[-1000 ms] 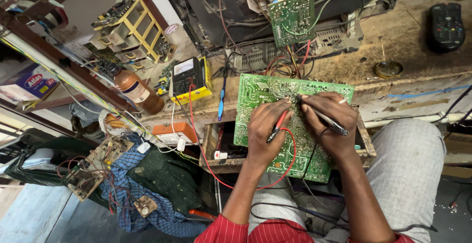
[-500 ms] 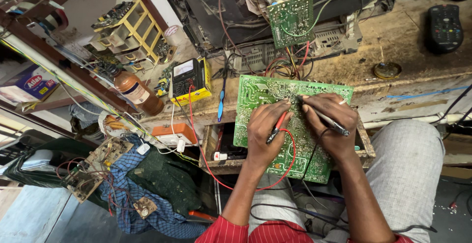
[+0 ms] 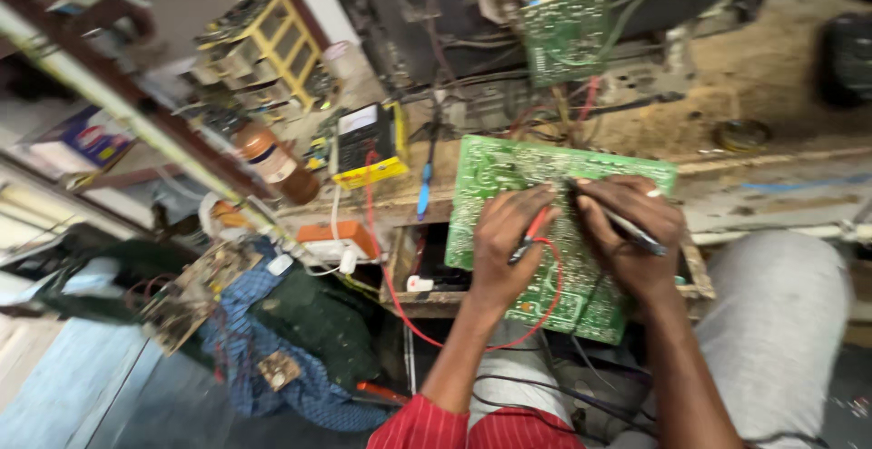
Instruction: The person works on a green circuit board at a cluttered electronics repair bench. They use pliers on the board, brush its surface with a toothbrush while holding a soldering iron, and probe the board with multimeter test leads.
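Green circuit board (image 3: 509, 186) lies solder side up under both hands, propped across the person's lap and the edge of a small wooden tray (image 3: 699, 276) at the front of the bench (image 3: 781, 95). The left hand (image 3: 504, 240) has its fingers (image 3: 536, 202) pinched round a red probe (image 3: 536, 229), tip pressed to the board near its middle; a red lead (image 3: 400, 304) loops down from under that hand and climbs again toward the yellow-cased meter (image 3: 366, 145), which sits off to the left of the fingers. The right hand (image 3: 631, 236) is closed round a dark probe (image 3: 636, 233), held like a pen, its point on the board just beside the other one. So both tips are already down and a reading looks to be in hand; I would judge the probing well begun, though how many points are left to check the board does not tell, and the meter's face is too blurred to read. Nothing on the board appears unsoldered or lifted. Beyond the fingers stands an opened television chassis (image 3: 436, 13) with a smaller green board (image 3: 568, 36) hanging on its wires. Further left of the left hand are a brown bottle (image 3: 272, 163), an orange box (image 3: 336, 236) and a blue cloth (image 3: 300, 385) down on the floor.
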